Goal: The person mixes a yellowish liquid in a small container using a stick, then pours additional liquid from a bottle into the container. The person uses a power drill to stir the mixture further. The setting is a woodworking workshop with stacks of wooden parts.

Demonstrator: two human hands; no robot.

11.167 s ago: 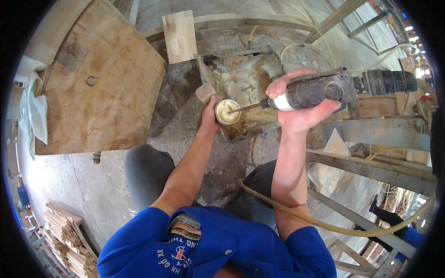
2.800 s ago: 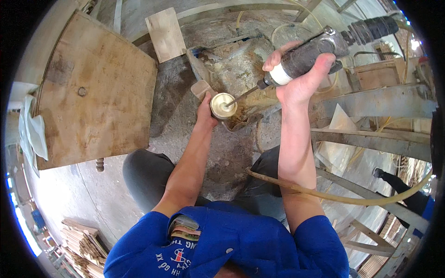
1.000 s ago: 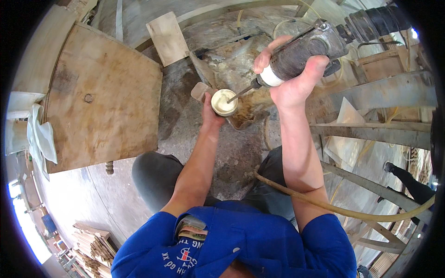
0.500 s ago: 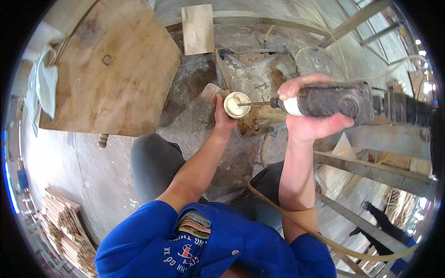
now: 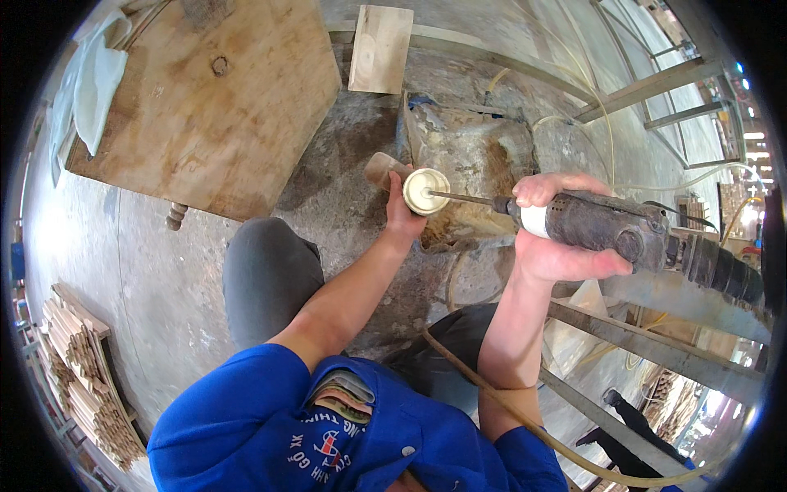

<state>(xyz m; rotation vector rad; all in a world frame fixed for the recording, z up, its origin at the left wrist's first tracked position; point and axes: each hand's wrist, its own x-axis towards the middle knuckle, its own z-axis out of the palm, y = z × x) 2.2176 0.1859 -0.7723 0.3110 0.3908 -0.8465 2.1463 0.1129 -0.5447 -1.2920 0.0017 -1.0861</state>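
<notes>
The right hand point(image 5: 557, 238) is wrapped tight around the barrel of a dark rotary grinder point(image 5: 631, 238) — thumb over the top, fingers curled beneath. The tool's thin shaft runs left to a round pale sanding disc point(image 5: 425, 191). The left hand point(image 5: 402, 215) is closed on a small wooden piece point(image 5: 382, 170); the fingers themselves are mostly hidden behind the disc, which sits against the wood just above the knuckles. Both hands work over a worn, dusty block point(image 5: 467, 164) on the concrete floor point(image 5: 156, 279). A yellowish hose point(image 5: 525, 418) trails from the near right, past the right forearm. To the far left lies a large plywood board point(image 5: 205, 98), its edge well apart from the hands — open floor between them. Angled steel bars point(image 5: 648, 348) crowd the right side, just under the grinder.
</notes>
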